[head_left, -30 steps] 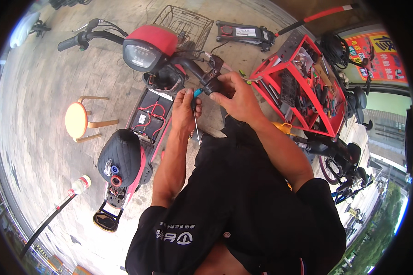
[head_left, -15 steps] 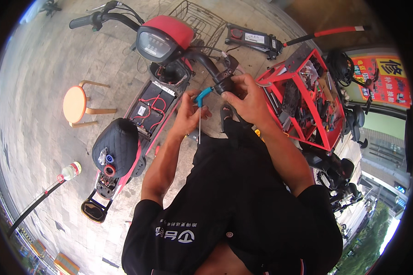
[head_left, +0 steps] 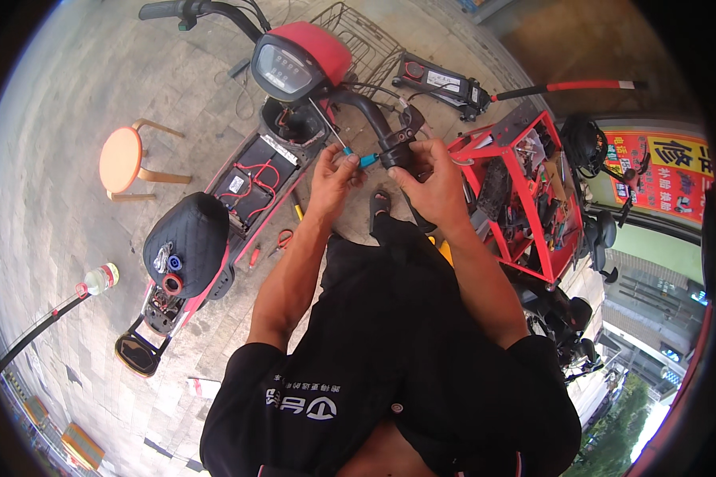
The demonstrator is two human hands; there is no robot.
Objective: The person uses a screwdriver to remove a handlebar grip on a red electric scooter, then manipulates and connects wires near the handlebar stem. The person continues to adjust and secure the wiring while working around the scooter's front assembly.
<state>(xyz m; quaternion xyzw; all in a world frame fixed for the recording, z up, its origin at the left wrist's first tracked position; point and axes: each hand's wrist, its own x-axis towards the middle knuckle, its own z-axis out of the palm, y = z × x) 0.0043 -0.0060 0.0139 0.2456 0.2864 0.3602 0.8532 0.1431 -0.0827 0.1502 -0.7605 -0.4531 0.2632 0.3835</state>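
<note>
My left hand (head_left: 333, 173) is closed on a teal-handled T-shaped wrench (head_left: 367, 160); its long metal shaft points up and left, and its teal end meets the black clamp (head_left: 394, 151) on the handlebar. My right hand (head_left: 428, 179) has its fingers wrapped round that clamp, thumb beneath it. The bar (head_left: 365, 109) belongs to a red electric scooter (head_left: 311, 44), whose deck lies uncovered, showing black batteries (head_left: 252, 179) with red wires. A brake lever and cables sit by the clamp.
At left are a round stool (head_left: 121, 159), a padded scooter seat (head_left: 184, 230) and a bottle (head_left: 102, 278). A red tool cart (head_left: 549, 266) stands at right, a floor jack (head_left: 441, 83) and wire basket (head_left: 374, 40) at top. Loose scissors (head_left: 285, 238) lie on the pavement.
The wrench's long shaft, which hung downward, now points up and left in my left hand. My right hand stays on the clamp; the whole view has shifted slightly.
</note>
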